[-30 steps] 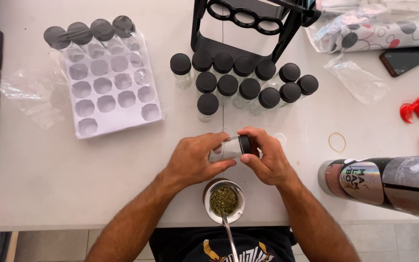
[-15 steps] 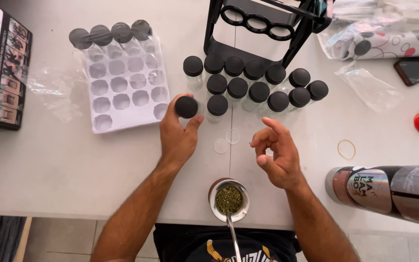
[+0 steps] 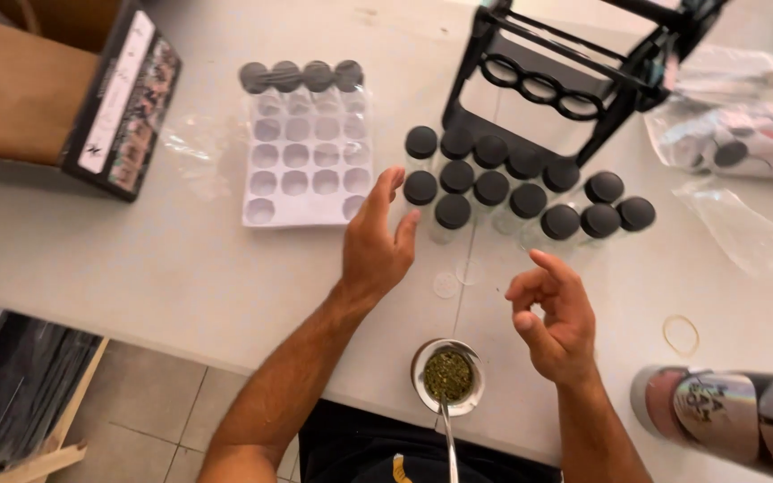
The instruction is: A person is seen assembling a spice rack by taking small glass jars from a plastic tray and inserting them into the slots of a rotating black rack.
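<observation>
A dark flat box (image 3: 123,105) with a white strip label down one long side and a panel of small coloured pictures lies at the tabletop's (image 3: 136,259) left edge, against a brown cardboard carton (image 3: 12,89) in the far left corner. Just right of it sits a white moulded tray (image 3: 308,165) of round wells under clear film, its far row filled by four black-capped jars (image 3: 301,76). At the far middle stands a black wire rack (image 3: 558,76) with ring holders, and in front of it a cluster of small glass jars with black caps (image 3: 512,188). A clear plastic bag (image 3: 738,125) with dotted contents lies at the far right edge, a smaller clear bag (image 3: 737,231) nearer. A cylindrical flask with a shiny printed label (image 3: 734,413) lies on its side at the near right corner, a rubber band (image 3: 680,334) beside it.

The left hand (image 3: 378,241) is released, fingers spread, fingertips just beside the nearest jar of the cluster, holding nothing. The right hand (image 3: 552,313) hovers loosely curled and holds nothing. Two thin round seals (image 3: 458,277) lie between the hands. A cup of green herb with a metal straw (image 3: 447,379) sits at the near edge. Bare surface runs along the near left, from the tray to the edge.
</observation>
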